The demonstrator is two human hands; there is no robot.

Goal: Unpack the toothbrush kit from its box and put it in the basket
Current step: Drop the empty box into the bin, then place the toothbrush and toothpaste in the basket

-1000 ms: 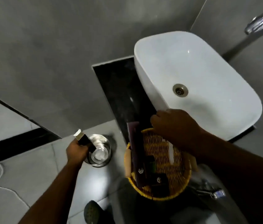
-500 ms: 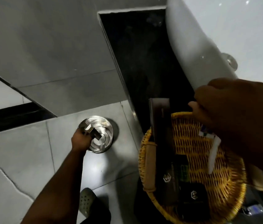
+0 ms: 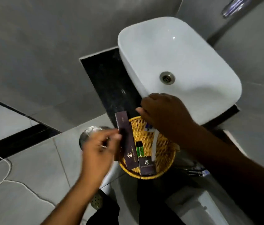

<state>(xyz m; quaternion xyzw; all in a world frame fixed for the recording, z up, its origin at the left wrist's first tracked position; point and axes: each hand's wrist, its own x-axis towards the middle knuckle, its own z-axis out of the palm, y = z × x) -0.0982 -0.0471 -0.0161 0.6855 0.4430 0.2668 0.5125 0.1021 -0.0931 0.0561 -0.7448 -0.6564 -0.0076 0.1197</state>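
Toothbrush (image 3: 155,144): white, slim, hanging head-up from the right hand (image 3: 165,114), its handle slanting down into the basket (image 3: 165,153); something small and blue-white sits bunched at the top under the fingers, too hidden to name.
Right fingers: pinched shut on the top end of the toothbrush, directly over the basket's far rim.
Left hand (image 3: 98,148): blurred, beside the basket's left edge and over a round steel bin lid (image 3: 89,132) on the floor; I cannot tell whether its fingers are closed or what they carry.
How it will handle: I'd judge it light, stiff and a bit slick; a pinch near the head or mid-handle should serve, and it could be laid flat rather than dropped.
Basket contents: a long dark purple box (image 3: 125,140) leaning over the rim, a shorter dark box (image 3: 147,165), a small green packet (image 3: 139,149).
In the way: the boxes crowd the left half; the open wicker on the right looks the easier spot.
Around: white sink (image 3: 192,51) on the dark bench (image 3: 107,82), just behind the basket; a white cable (image 3: 6,181) on the floor.
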